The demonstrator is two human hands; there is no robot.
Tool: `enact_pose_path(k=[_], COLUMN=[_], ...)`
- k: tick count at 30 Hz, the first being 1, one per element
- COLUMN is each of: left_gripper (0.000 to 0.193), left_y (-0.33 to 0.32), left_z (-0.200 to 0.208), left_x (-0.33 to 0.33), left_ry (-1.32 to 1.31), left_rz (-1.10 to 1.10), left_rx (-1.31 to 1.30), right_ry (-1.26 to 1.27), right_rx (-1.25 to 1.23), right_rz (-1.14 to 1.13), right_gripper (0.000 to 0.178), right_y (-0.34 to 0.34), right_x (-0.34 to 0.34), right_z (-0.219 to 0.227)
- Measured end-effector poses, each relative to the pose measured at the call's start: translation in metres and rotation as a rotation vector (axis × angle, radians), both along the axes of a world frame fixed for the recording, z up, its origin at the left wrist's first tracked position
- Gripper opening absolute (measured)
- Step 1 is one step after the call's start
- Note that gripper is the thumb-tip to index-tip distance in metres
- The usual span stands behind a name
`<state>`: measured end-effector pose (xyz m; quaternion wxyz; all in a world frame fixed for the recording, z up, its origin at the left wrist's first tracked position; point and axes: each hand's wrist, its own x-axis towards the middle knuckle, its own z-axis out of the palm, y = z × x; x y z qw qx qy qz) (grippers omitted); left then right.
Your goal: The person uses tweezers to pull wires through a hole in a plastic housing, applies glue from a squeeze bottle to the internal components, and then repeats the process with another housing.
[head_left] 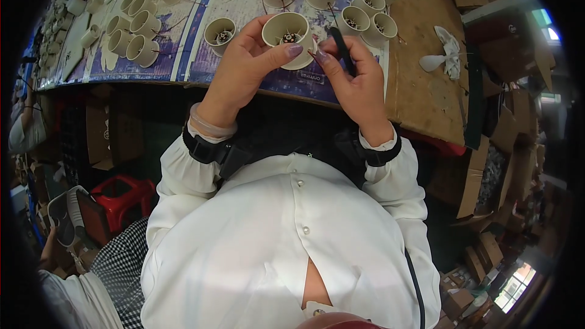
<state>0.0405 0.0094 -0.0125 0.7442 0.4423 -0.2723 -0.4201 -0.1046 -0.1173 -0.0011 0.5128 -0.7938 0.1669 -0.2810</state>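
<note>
While your left hand (247,64) grasps cream cup (285,25) just beside right fingertips (323,57), right hand (359,80) holds black tool (342,50), seems pinching red wire (313,54); step looks like wire handling, next move needs steady cup.

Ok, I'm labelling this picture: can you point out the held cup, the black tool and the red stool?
Held cup (284,23): head view, on its inner wall.
Black tool (343,50): head view, about midway along it.
Red stool (139,191): head view, on its right side.
</note>
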Motion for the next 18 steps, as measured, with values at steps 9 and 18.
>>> enact_pose_path(k=[9, 18], left_gripper=[0.052, 0.053], left_y=[-0.0001, 0.0016], left_z=[0.0026, 0.0026], left_x=[-0.0015, -0.0026], left_ry=[-0.038, -0.197], left_rz=[0.021, 0.087], left_rx=[0.0, -0.061], right_ry=[-0.17, -0.061], right_rx=[-0.461, -0.262], right_rz=[-0.034, 0.025], right_gripper=[0.013, 0.01], right_y=[-0.0023, -0.0007], right_x=[0.0053, 0.0069], right_z=[-0.0021, -0.0004])
